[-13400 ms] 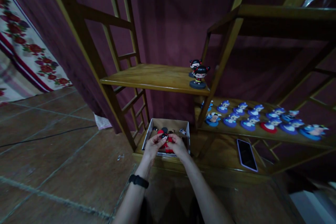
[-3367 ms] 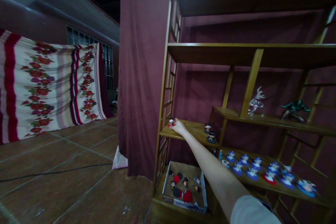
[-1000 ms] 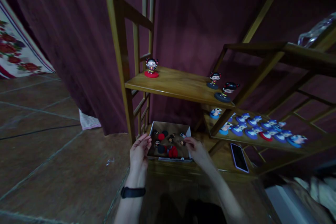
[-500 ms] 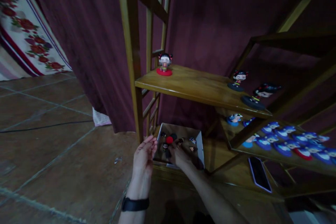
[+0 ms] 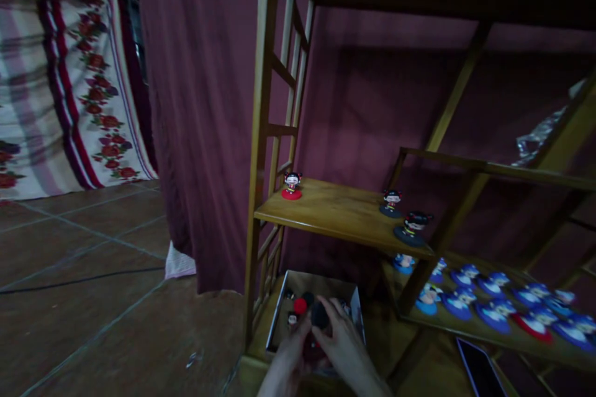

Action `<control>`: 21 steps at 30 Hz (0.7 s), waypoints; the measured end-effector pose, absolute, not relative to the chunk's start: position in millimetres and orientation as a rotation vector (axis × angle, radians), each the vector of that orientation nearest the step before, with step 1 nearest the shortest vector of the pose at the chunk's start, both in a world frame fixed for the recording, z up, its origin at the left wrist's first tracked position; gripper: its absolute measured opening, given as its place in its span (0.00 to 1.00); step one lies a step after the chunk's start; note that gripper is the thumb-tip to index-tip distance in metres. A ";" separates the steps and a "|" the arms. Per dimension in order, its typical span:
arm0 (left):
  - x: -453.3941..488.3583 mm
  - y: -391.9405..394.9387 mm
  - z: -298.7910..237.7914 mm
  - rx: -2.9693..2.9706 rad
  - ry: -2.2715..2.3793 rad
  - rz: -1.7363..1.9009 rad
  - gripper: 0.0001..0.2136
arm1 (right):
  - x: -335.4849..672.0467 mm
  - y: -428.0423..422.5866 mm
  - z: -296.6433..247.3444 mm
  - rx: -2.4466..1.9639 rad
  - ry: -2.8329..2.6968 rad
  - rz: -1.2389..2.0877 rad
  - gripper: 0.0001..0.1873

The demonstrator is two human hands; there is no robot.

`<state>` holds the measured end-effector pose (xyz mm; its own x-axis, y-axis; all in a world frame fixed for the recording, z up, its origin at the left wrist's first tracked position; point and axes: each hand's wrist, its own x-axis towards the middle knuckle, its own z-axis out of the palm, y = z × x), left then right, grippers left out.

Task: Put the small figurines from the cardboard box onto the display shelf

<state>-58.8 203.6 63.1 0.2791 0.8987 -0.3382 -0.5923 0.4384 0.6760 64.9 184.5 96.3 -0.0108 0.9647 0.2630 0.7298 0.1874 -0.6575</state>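
Observation:
My two hands meet low in the view over an open cardboard box (image 5: 318,277) on the bottom shelf. My right hand (image 5: 343,347) has its fingers curled round a dark round piece (image 5: 319,316). Pressed against it, my left hand (image 5: 287,361) is closed on something that the dim light hides. The box holds several small red and black figurine parts (image 5: 300,305). On the wooden shelf (image 5: 339,216) above stands a small black-haired figurine on a red base (image 5: 292,187) at the left end. Two similar figurines on dark bases (image 5: 412,227) stand at the right end.
A lower shelf to the right carries several blue-based figurines (image 5: 465,305), one red-based among them. A phone (image 5: 480,373) lies below it. A maroon curtain (image 5: 205,111) hangs behind the wooden rack. A floral cloth (image 5: 56,105) and a black cable (image 5: 84,281) are to the left.
The view has tilted up, so the hands sit lower in frame. My left hand has closed in against my right. The right hand now holds a dark round piece above the box.

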 end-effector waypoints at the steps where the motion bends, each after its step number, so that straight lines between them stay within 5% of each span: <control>1: -56.5 199.2 65.1 0.452 0.729 0.954 0.12 | 64.1 179.6 99.4 -1.616 -1.797 0.458 0.28; 9: -56.8 189.6 78.6 0.375 0.728 1.004 0.08 | 67.3 169.0 74.7 -1.435 -1.768 0.791 0.34; 15: -98.8 208.3 84.0 0.169 0.736 1.228 0.07 | 123.1 197.1 44.6 -1.447 -1.206 0.772 0.20; 21: -121.5 218.9 88.5 -0.025 0.665 1.189 0.12 | 140.8 232.3 13.3 -1.628 -1.333 0.715 0.13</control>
<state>-121.5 218.9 88.5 0.2067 0.8468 -0.4901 -0.8607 0.3955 0.3204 140.8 232.3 13.3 0.2554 0.9618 0.0983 0.4500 -0.0283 -0.8926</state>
